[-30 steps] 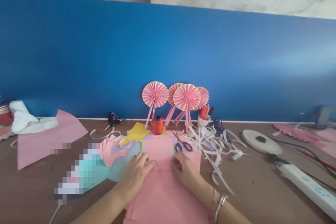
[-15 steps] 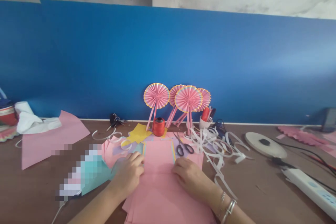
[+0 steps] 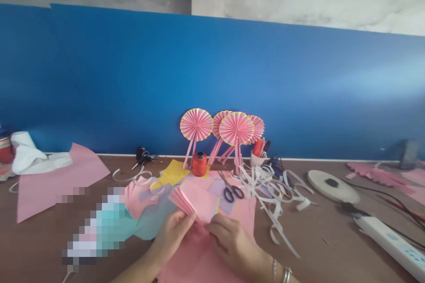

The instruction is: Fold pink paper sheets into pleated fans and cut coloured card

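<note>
Several pleats are stacked along one edge of a pink paper sheet [image 3: 201,200], raised and tilted above the table. My left hand [image 3: 175,232] is closed on these pleats, thumb on top. At the sheet's near right edge, my right hand [image 3: 230,236] pinches the paper with its fingers curled; its fingertips are partly hidden. A strip of yellow and pale blue edging shows beside the right fingers. Beneath both hands lie larger pink sheets [image 3: 195,265]. Black-handled scissors [image 3: 229,191] rest just beyond my right hand.
Finished pink paper fans [image 3: 196,124] stand at the back by a red thread spool [image 3: 199,164] and a white cup of tools [image 3: 258,158]. Curled white strips [image 3: 272,185] lie to the right, near a round white device [image 3: 333,186] and a power strip [image 3: 392,239].
Both hands were resting on the paper lying flat, at its two sides. Now they have come closer together, and the pleated paper is lifted and turned between them.
</note>
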`<state>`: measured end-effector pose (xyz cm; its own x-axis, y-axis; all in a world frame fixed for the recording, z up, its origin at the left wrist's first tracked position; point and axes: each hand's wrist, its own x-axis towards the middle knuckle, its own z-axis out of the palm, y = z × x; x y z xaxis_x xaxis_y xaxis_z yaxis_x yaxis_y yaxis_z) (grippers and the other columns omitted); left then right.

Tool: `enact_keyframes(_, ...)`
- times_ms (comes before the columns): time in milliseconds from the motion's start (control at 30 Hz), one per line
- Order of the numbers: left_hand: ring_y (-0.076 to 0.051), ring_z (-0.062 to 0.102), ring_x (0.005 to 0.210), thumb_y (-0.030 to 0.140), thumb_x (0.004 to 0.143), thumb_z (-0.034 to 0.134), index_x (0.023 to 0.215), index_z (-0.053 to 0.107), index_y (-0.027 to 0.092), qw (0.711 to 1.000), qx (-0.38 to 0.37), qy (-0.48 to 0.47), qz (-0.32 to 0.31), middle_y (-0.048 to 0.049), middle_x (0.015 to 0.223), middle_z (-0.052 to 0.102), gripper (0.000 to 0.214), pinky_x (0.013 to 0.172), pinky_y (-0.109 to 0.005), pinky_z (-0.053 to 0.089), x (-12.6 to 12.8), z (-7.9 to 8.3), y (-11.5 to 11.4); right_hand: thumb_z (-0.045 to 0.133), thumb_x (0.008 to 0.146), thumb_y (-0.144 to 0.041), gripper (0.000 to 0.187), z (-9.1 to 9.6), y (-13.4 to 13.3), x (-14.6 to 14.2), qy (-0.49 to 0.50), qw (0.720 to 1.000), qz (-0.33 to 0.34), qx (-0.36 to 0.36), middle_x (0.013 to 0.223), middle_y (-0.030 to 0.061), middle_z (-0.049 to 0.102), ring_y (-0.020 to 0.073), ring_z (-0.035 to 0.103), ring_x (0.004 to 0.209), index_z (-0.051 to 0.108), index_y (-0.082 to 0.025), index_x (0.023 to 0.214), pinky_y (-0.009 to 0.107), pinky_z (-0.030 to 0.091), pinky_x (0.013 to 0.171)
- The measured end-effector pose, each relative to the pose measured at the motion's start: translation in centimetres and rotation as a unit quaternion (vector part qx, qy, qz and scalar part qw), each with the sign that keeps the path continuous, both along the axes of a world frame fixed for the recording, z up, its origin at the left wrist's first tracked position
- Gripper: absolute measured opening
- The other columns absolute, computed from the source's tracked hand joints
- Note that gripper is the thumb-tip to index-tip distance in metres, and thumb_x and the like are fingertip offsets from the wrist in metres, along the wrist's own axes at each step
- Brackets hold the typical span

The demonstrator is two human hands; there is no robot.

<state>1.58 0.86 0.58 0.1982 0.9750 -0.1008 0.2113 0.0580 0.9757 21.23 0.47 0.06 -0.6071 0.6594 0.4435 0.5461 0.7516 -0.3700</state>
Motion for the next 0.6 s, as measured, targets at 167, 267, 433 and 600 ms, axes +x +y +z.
enact_keyframes(167, -0.014, 0.050, 0.057, 0.051, 0.086, 0.043, 0.065, 0.054, 0.017, 0.987, 0.130, 0.061, 0.075, 0.0019, 0.056, 0.052, 0.041, 0.054, -0.022, 0.040, -0.7, -1.1, 0.2, 0.043, 0.088, -0.013, 0.019, 0.6, -0.9, -0.6, -0.080, 0.993, 0.052, 0.069, 0.081, 0.0051, 0.060, 0.0153, 0.057, 0.073, 0.057, -0.018, 0.099, 0.025, 0.047, 0.065)
enact_keyframes(267, -0.015, 0.052, 0.066, 0.031, 0.092, 0.038, 0.076, 0.059, 0.017, 0.920, 0.341, 0.171, 0.086, -0.0014, 0.068, 0.057, 0.030, 0.065, -0.025, 0.042, -1.9, -0.8, 0.2, 0.045, 0.085, -0.009, 0.028, 0.8, -1.0, -0.2, -0.020, 0.986, 0.030, 0.163, 0.088, 0.0076, 0.062, 0.0168, 0.058, 0.081, 0.053, -0.016, 0.111, 0.029, 0.048, 0.072)
enact_keyframes(433, -0.019, 0.050, 0.079, 0.009, 0.088, 0.037, 0.109, 0.058, 0.016, 0.720, 0.579, 0.378, 0.063, -0.0050, 0.082, 0.058, 0.030, 0.073, -0.033, 0.036, -1.6, 0.2, 0.1, 0.056, 0.079, -0.012, 0.036, 0.7, -1.5, 0.2, 0.038, 0.941, -0.046, 0.332, 0.103, 0.0106, 0.062, 0.0237, 0.053, 0.106, 0.053, -0.017, 0.114, 0.038, 0.042, 0.089)
enact_keyframes(600, -0.019, 0.046, 0.071, 0.008, 0.089, 0.037, 0.090, 0.059, 0.016, 0.727, 0.522, 0.442, -0.064, -0.0034, 0.076, 0.054, 0.024, 0.065, -0.033, 0.036, 0.1, -0.8, -0.1, 0.048, 0.088, -0.019, 0.027, 0.5, -0.9, -0.5, -0.068, 0.973, -0.084, 0.203, 0.106, 0.0093, 0.063, 0.0239, 0.051, 0.107, 0.057, -0.022, 0.113, 0.042, 0.035, 0.093)
